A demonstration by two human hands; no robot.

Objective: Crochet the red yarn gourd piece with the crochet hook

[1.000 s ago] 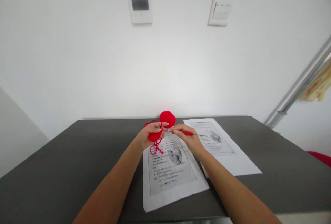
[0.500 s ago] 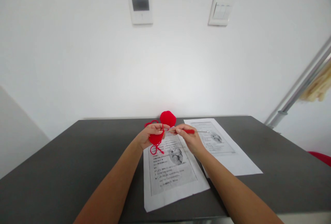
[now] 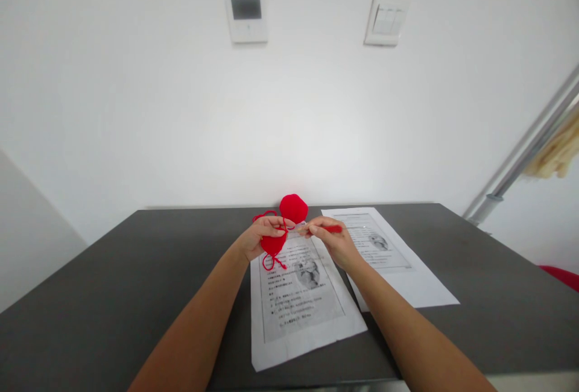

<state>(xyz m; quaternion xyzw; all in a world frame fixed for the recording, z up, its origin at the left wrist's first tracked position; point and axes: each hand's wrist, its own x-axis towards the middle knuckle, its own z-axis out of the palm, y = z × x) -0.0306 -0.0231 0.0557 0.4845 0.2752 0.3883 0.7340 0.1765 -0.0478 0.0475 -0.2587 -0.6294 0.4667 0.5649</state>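
Note:
My left hand pinches a small red crocheted piece, with loose yarn loops dangling below it. A strand of red yarn runs over the left fingers. Closed around a crochet hook with a red handle is my right hand. The hook's tip lies close to the left fingertips; whether it sits in a stitch is too small to tell. Just behind the hands, a red ball of yarn rests at the back of the dark table.
Two printed sheets lie on the dark table: a near sheet under the hands and a second sheet to the right. A white wall rises behind the table. At the right stands a grey metal pole.
The crochet hook has turned slightly in my right hand, its far metal end now barely visible. My left hand stays nearly in place with the crocheted piece.

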